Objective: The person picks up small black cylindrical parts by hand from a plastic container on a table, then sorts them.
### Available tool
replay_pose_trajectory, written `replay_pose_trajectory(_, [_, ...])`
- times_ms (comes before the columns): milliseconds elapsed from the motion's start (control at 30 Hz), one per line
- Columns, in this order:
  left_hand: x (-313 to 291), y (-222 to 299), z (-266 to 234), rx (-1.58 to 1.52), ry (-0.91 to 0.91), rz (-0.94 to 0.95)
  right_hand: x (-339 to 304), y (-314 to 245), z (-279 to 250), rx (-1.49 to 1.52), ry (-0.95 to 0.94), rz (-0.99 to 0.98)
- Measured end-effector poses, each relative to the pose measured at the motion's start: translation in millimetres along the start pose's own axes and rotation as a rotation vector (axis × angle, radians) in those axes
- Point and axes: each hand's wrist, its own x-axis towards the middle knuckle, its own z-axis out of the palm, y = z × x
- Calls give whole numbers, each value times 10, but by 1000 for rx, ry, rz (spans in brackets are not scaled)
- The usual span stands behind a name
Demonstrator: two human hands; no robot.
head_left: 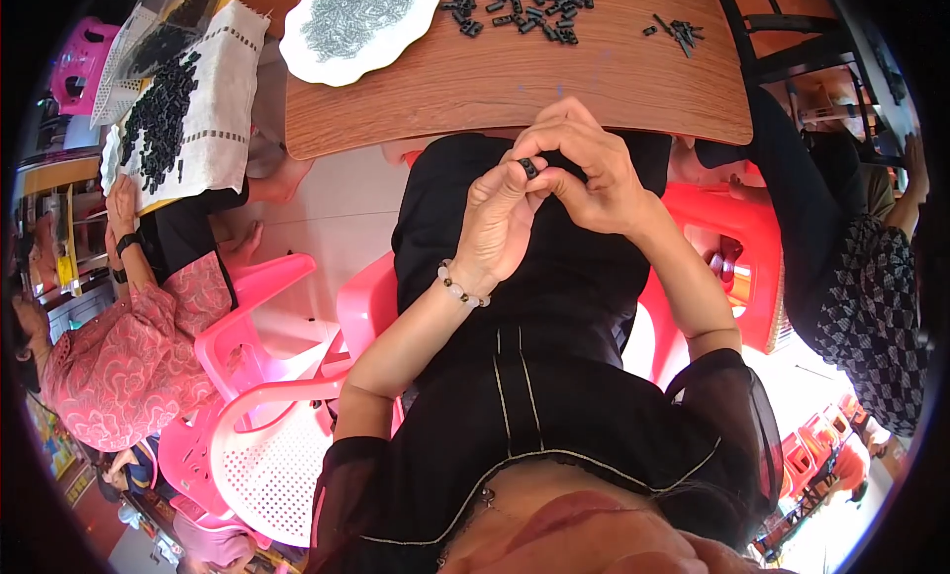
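Note:
Above my lap, just short of the table's front edge, my left hand pinches a small black plastic part between thumb and fingers. My right hand meets it there, its thumb and bent index finger closed against the part's right side. Whether a smaller piece sits between the right fingertips is too small to tell. Ahead on the brown table stands a white scalloped plate heaped with small clear pieces. Beside it lie many loose black parts. A little bunch of thin black pieces rests farther right.
At the left, a person in a pink patterned top sits by a white cloth with a heap of black parts. Pink plastic chairs stand to my left, a red stool to my right. Another person's checked sleeve shows at right.

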Motion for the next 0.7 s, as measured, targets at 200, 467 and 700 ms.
replay_pose_trajectory(200, [10, -3, -5, -95, 15, -45, -20, 36, 22, 15, 16, 31])
replay_pose_trajectory(467, [23, 16, 29, -162, 80, -78, -40, 61, 15, 44, -17, 114])
replay_pose_trajectory(700, [49, 14, -47, -194, 100, -86, 2, 76, -23, -3, -24, 99])
